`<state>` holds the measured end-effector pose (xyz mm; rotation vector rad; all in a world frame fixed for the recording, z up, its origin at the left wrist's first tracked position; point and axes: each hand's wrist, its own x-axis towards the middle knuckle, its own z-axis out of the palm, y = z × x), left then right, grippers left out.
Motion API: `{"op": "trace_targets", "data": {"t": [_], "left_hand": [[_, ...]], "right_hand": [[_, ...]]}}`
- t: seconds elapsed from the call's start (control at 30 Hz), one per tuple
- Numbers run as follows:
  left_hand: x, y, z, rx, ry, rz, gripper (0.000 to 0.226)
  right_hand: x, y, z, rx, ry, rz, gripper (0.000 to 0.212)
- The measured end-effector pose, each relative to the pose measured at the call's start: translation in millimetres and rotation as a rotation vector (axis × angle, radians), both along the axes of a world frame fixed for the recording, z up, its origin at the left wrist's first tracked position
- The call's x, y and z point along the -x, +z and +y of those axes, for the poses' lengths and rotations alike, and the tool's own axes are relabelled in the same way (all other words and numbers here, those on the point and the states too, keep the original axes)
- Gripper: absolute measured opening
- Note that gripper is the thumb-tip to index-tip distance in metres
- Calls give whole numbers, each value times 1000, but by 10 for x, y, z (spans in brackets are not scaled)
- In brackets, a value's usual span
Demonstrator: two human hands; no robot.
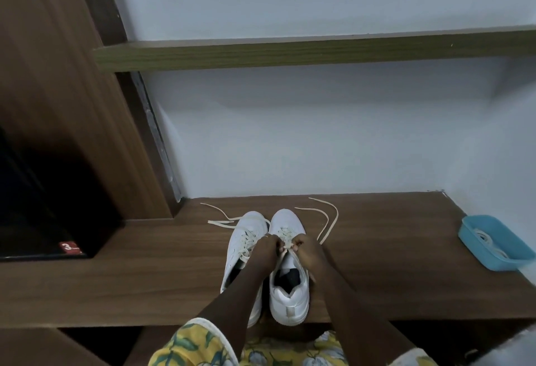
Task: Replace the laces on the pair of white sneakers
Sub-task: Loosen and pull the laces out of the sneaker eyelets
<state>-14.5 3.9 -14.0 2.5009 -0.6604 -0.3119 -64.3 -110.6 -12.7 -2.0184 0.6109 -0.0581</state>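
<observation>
Head view: two white sneakers stood side by side on the brown wooden table (145, 273), toes pointing to 12 o'clock and heels near the table's front edge. The left sneaker (243, 232) touched or nearly touched the right sneaker (288, 299) along their inner sides.

Both hands met over the tongue of the right sneaker. The left hand (265, 251) reached across the left sneaker's opening, its fingers curled in and pinching the cream lace (285, 233) at the upper eyelets. The right hand (309, 252) came in from the 3 o'clock side, fingers likewise bent and gripping the same lace, with the fingertips of the two hands almost together.

The cream lace ran criss-cross through the right sneaker's eyelets. Its loose ends lay on the table in a long curve at 1 o'clock from the toe. A second lace (249, 239) was threaded on the left sneaker, and its ends trailed flat on the table toward 10 o'clock from that toe.

Well apart at 3 o'clock, by the table's right end, sat a blue tray (475, 252) holding coiled white laces (484, 239). At 9 o'clock stood a black boxy thing (43, 206) with a red sticker (69, 247) on its lower corner, set under a brown wooden cabinet (58, 75). A wooden shelf (290, 52) crossed the pale wall (290, 133) at 12 o'clock. At 6 o'clock, a yellow floral garment (197, 345) showed below the forearms.
</observation>
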Motion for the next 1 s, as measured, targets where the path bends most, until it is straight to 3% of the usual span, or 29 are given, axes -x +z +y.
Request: {"op": "trace_targets", "data": {"t": [0.2,0.37,0.6,0.83,1.0], "left_hand": [[62,53,14,13,-57,81,25],[103,151,6,70,-31,245,22],[128,245,-17,216,24,286,21],[126,254,-23,292,56,360,27],[129,327,-8,429,82,401,30]], "right_hand": [[17,-22,-20,-181,-22,13,36],[55,63,-65,-107,94,-16,27],[40,119,-38,-58,84,2,34],[83,375,-41,-87,141,-2,15],[122,406,-2,-335,-29,-8,13]]}}
